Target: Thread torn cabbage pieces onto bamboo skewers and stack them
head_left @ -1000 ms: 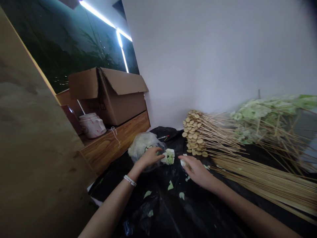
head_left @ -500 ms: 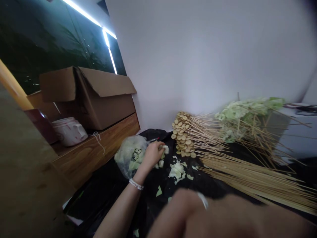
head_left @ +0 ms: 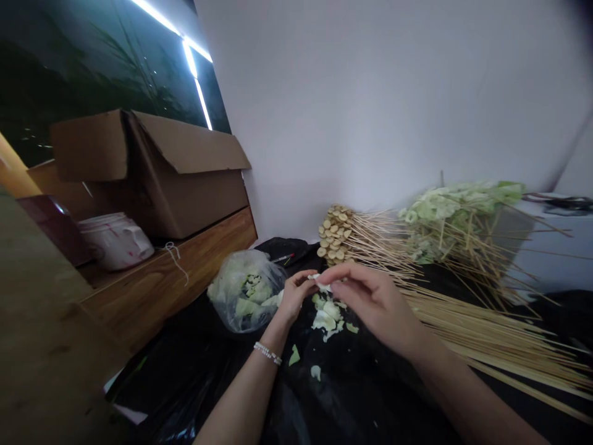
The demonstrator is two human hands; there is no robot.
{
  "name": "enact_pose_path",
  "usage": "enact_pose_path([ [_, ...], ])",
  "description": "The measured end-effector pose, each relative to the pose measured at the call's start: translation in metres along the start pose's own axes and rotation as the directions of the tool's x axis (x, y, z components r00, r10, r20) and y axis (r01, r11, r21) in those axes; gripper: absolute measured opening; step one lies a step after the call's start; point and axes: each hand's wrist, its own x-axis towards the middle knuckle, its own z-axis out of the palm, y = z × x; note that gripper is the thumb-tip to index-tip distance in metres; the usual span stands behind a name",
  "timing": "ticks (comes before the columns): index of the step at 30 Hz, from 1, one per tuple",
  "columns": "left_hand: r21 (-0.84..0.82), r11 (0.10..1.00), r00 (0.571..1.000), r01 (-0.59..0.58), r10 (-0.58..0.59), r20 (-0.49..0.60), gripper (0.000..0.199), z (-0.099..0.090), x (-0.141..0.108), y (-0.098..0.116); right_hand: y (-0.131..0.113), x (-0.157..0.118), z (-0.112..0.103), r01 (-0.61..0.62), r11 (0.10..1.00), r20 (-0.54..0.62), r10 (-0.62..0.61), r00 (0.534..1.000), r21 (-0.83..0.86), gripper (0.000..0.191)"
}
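Observation:
My left hand [head_left: 296,293], with a bead bracelet at the wrist, pinches a small pale cabbage piece [head_left: 320,283]. My right hand [head_left: 370,303] closes its fingertips on the same piece from the right, so the hands nearly touch. Below them a small heap of torn cabbage [head_left: 328,317] lies on black plastic [head_left: 361,395]. A clear plastic bag of cabbage leaves [head_left: 245,296] rests just left of my left hand. Behind my right hand is a pile of skewers tipped with round pale slices [head_left: 334,233].
Loose bamboo skewers [head_left: 500,334] lie at the right. Behind them, skewered cabbage [head_left: 463,207] is heaped on a container. An open cardboard box [head_left: 194,198] and a white tub [head_left: 115,241] stand on a wooden ledge [head_left: 180,272] at the left.
My right hand has come up from the bottom edge to meet my left hand at the cabbage piece. My left hand has shifted slightly right and down, and the view has moved a little.

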Motion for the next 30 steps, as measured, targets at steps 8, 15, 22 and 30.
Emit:
enact_pose_path([
  [8,-0.102,0.995,0.998,-0.006,0.012,0.058,0.032,0.008,-0.008,0.006,0.171,-0.010,0.005,-0.217,0.917,-0.209,0.153,0.966,-0.334,0.048],
  [15,-0.107,0.994,0.992,-0.027,0.040,0.116,0.035,0.013,-0.013,0.011,0.172,-0.017,0.013,-0.339,0.929,-0.144,0.320,0.937,-0.145,0.052],
  [22,-0.194,0.978,0.982,0.079,-0.042,0.186,0.048,0.014,-0.016,0.012,0.172,-0.016,0.015,-0.328,0.941,-0.226,0.303,0.926,-0.079,0.040],
  [30,-0.162,0.984,0.966,0.080,-0.037,0.255,0.058,0.016,-0.020,0.012,0.172,-0.018,0.020,-0.320,0.943,-0.246,0.290,0.925,-0.092,0.045],
])
